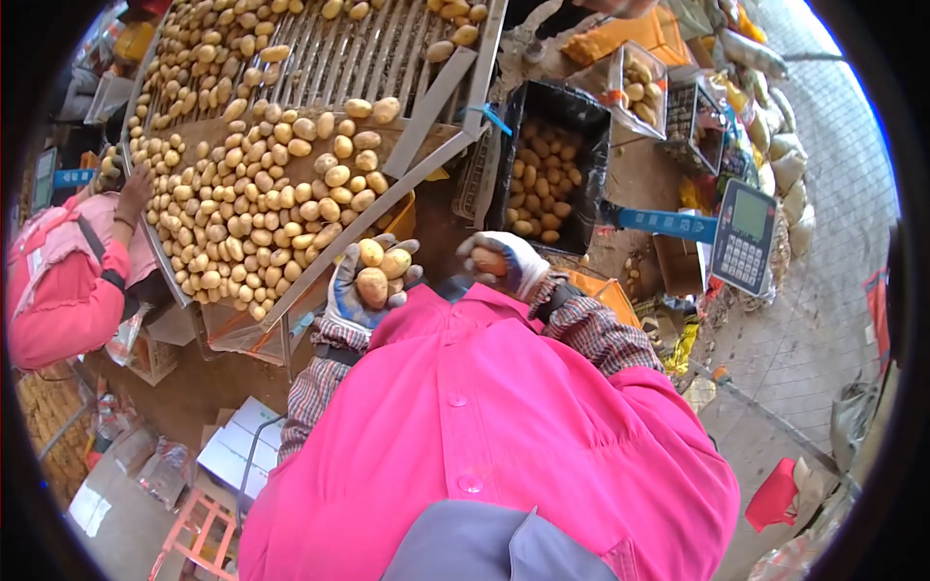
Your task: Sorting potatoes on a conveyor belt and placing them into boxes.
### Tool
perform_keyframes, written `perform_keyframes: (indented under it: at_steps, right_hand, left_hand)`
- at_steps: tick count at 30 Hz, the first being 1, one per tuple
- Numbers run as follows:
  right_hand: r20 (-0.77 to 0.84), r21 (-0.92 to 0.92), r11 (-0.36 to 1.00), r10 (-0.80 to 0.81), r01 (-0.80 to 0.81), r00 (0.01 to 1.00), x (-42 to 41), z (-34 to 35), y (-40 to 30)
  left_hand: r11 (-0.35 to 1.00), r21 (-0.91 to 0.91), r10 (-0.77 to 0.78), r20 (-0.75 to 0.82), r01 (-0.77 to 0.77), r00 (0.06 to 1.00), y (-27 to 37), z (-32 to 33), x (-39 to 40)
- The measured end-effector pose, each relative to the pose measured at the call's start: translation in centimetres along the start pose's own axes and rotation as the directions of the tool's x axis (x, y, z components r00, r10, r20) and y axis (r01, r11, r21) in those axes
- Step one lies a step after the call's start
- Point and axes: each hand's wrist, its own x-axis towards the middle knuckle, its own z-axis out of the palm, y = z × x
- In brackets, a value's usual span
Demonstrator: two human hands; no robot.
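Several potatoes [373, 287] rest in my left hand [356, 290], which wears a white and blue work glove and is cupped near the edge of a metal sorting table [378, 203]. My right hand [501, 263], gloved alike, grips one brownish potato [488, 261] beside the near end of a crate lined with black plastic [599, 163]. More potatoes [541, 181] lie inside that crate. Loose potatoes [254, 196] cover much of the table, whose far part has metal rollers [356, 58].
A digital scale display [745, 236] on a blue arm stands at the right. Behind it are a clear-sided bin of potatoes [639, 91] and stacked sacks [792, 160]. A co-worker in pink [73, 276] reaches onto the table's left edge. An orange crate [599, 290] sits beside my right forearm.
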Motion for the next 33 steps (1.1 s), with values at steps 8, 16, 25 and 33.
perform_keyframes:
  at_steps: [8, 16, 25, 33]
  right_hand:
    - [-0.262, 0.484, 0.834, -0.150, 0.264, 0.953, -4.9, -12.6, 3.7]
    - [-0.218, 0.519, 0.801, -0.213, 0.298, 0.952, -3.2, -12.9, 2.9]
    - [-0.415, 0.402, 0.809, -0.256, 0.429, 0.873, -1.6, -16.2, 1.0]
    - [-0.418, 0.223, 0.858, -0.344, 0.462, 0.841, -4.1, -9.9, -0.8]
  left_hand:
    - [0.989, -0.125, -0.083, 0.007, 0.084, 0.996, -4.3, 0.8, 3.6]
    - [0.991, -0.131, -0.029, -0.058, 0.021, 0.998, -4.4, -0.6, 0.9]
    - [0.998, -0.038, -0.051, -0.130, 0.047, 0.990, -5.8, 1.3, 3.3]
    - [0.988, -0.085, -0.137, -0.094, 0.129, 0.986, -7.3, 1.1, 7.5]
